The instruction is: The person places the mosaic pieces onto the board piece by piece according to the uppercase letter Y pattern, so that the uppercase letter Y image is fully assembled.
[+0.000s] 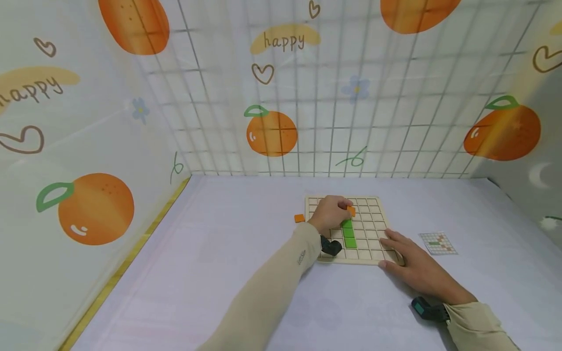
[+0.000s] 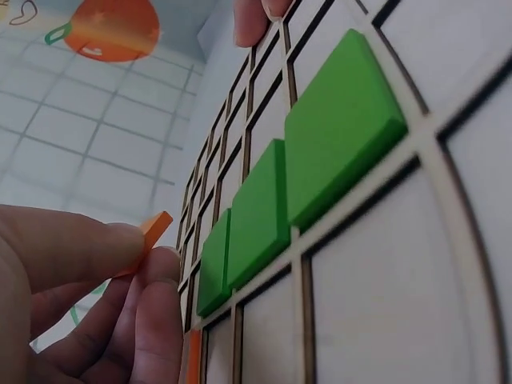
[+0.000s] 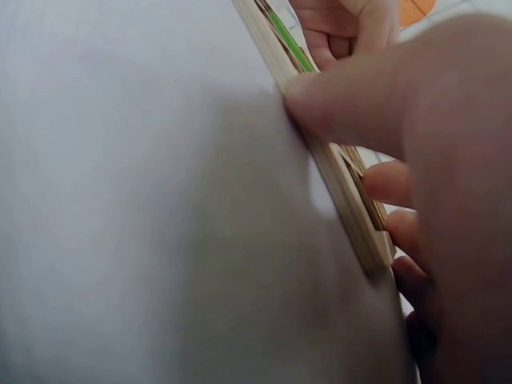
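Note:
A wooden grid board [image 1: 371,217] lies on the table, with three green square tiles [image 1: 349,234] in a column of its cells. Over the far end of that column, my left hand [image 1: 330,213] pinches an orange square tile [image 2: 157,230] between thumb and fingers. The tile is tilted above the grid. In the left wrist view, an orange edge [image 2: 194,356] shows low beside the fingers, mostly hidden. My right hand [image 1: 414,267] rests at the board's near right corner, fingers spread on the right edge. Its thumb [image 3: 336,100] presses the near side.
Another orange tile [image 1: 299,218] lies on the table just left of the board. To the right lies a small printed grid card [image 1: 438,243] with coloured squares. Printed curtains [image 1: 219,97] hang behind and left of the white tabletop [image 1: 197,253].

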Tool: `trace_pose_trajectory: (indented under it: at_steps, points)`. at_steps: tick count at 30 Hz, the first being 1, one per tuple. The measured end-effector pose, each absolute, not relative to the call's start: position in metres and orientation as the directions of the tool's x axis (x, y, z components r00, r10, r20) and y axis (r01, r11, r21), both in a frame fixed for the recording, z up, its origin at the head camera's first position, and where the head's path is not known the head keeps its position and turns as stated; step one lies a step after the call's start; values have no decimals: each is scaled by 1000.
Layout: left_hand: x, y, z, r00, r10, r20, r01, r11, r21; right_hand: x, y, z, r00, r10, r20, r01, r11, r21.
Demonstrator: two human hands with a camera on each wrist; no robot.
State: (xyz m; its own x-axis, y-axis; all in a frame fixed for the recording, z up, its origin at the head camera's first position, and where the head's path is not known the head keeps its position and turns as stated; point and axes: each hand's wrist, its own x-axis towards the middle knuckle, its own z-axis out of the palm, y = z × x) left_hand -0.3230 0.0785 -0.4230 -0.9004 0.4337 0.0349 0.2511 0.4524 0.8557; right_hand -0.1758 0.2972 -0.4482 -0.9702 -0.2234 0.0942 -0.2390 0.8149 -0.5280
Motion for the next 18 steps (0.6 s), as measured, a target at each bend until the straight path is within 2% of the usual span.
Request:
trace_pose_trajectory:
  at_steps: [7,18]
  points:
    - [-324,90,-426,-910,413,40,263,499,826,-175,297,-447,-971,-221,90,-236,823,-517]
    - [-324,99,-425,-888,457,56,366,627,688,-175,298,-448,-968,-230,102,-249,817,-521]
